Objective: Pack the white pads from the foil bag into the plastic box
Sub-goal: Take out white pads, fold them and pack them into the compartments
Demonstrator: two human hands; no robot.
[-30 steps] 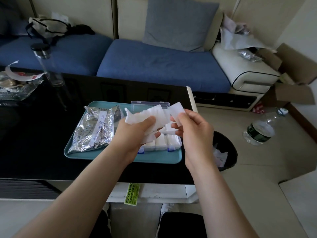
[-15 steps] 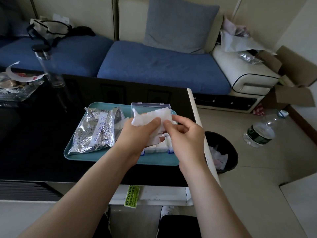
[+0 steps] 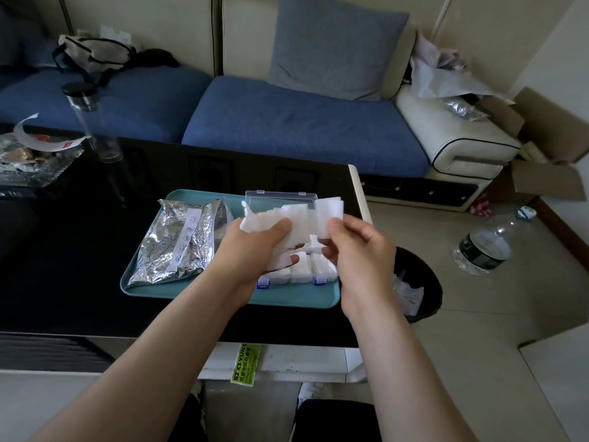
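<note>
My left hand [image 3: 251,247] grips a fanned stack of white pads [image 3: 283,218] above the clear plastic box [image 3: 296,274]. Just to its right, my right hand [image 3: 357,250] pinches a single white pad [image 3: 328,218] at the stack's right end. The box stands open on the teal tray [image 3: 287,296], its lid [image 3: 280,197] upright behind, its front compartments filled with white pads. A crumpled foil bag [image 3: 178,244] lies on the left half of the tray.
The tray rests on a black glass table [image 3: 63,266] whose right edge runs close to the box. A tall glass bottle [image 3: 92,122] and wrappers stand far left. On the floor to the right are a black bin [image 3: 420,282] and a water bottle [image 3: 490,244].
My right hand went down to the stack over the box, then rose again pinching one pad away from the stack's right end. My left hand kept holding the stack.
</note>
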